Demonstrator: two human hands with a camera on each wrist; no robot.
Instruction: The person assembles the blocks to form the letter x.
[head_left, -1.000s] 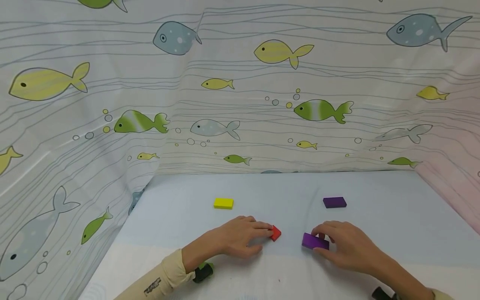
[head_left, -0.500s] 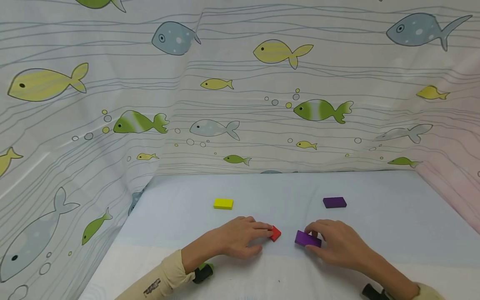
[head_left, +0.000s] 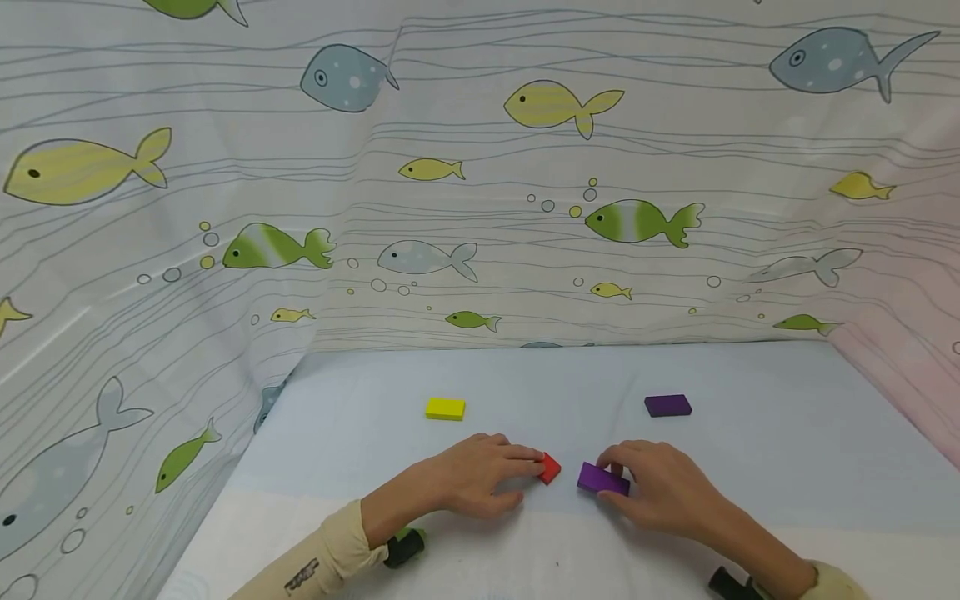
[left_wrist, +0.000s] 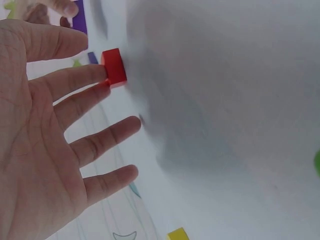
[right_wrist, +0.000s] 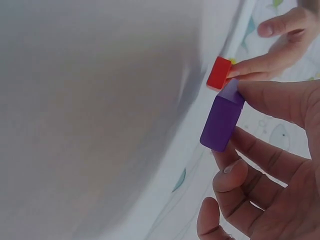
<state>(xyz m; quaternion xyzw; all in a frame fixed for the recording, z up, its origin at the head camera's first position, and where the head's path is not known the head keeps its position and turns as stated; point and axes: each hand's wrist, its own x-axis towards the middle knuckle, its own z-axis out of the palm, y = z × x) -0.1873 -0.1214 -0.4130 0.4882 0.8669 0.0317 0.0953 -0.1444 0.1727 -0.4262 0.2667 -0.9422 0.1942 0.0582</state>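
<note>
A small, glossy-sided red rectangular block (head_left: 551,468) sits near the middle of the smooth pale blue and white cloth surface (head_left: 555,379), turned at an angle to the person. The left hand (head_left: 480,477) lies just to its left, palm down with the fingers long and spread; the tips of the index and middle fingers touch the red block's near end, while the thumb and the other two fingers stand free of it, so nothing is gripped there. Just to the right of the red block, with a narrow gap between them, is a solid purple rectangular block (head_left: 603,479), slightly slanted. The right hand (head_left: 663,492) pinches it between thumb and bent fingers, closed to the block's thickness; whether the block's underside meets the cloth I cannot tell. Beyond the red block and to its left lies a flat bright yellow rectangular block (head_left: 446,409); beyond it and to its right, a flat dark purple rectangular block (head_left: 668,406). Farther behind the red block rises a white curtain printed with coloured fish (head_left: 487,204).
</note>
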